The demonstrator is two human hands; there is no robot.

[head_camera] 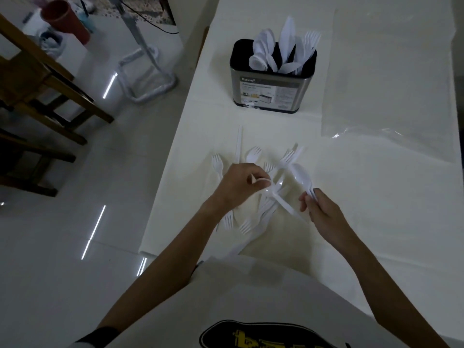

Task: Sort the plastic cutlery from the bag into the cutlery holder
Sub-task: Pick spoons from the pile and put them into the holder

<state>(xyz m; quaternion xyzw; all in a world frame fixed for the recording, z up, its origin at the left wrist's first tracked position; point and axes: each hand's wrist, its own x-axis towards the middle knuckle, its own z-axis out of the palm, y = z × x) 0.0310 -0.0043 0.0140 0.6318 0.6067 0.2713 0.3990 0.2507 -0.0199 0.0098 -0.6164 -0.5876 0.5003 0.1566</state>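
In R hand (324, 212), spoon (302, 175) bowl pts away, slightly left.

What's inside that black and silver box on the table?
In the holder, white spoons stand at the left, knives in the middle and forks at the right. Its walls hide their lower ends, so the bottom cannot be seen.

The label on the front of the cutlery holder (271, 92) reads "Kassa"; its smaller print is too blurred to read.
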